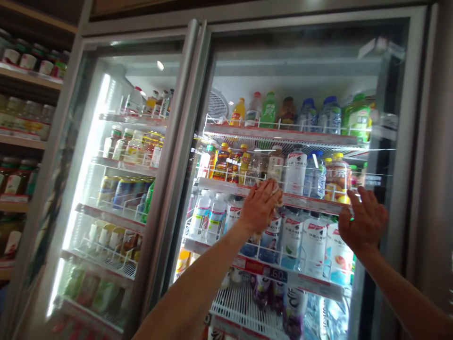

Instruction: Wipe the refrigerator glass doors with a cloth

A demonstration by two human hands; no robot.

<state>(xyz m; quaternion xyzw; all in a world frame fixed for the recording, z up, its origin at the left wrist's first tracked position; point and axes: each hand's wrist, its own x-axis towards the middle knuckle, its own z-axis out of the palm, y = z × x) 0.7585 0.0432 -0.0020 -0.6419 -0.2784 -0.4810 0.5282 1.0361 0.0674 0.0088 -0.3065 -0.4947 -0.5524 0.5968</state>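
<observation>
My left hand (257, 208) is at the middle of the right fridge door, fingers bent over a crumpled pale cloth (279, 196). The cloth lies between that hand and the glass door (297, 75), and part of it shows past the fingers. My right hand (364, 221) is raised near the right side of the same door, holding nothing, with its fingers apart. Whether its fingertips touch the glass I cannot tell. Behind the glass, bottles stand on wire shelves, among them a white-labelled bottle (296, 170) just right of the cloth.
A second glass door (116, 113) with a metal frame stands to the left, with bottles and cans behind it. Between the doors runs an upright metal handle (182, 104). At the far left, open shelves (24, 138) hold several rows of jars.
</observation>
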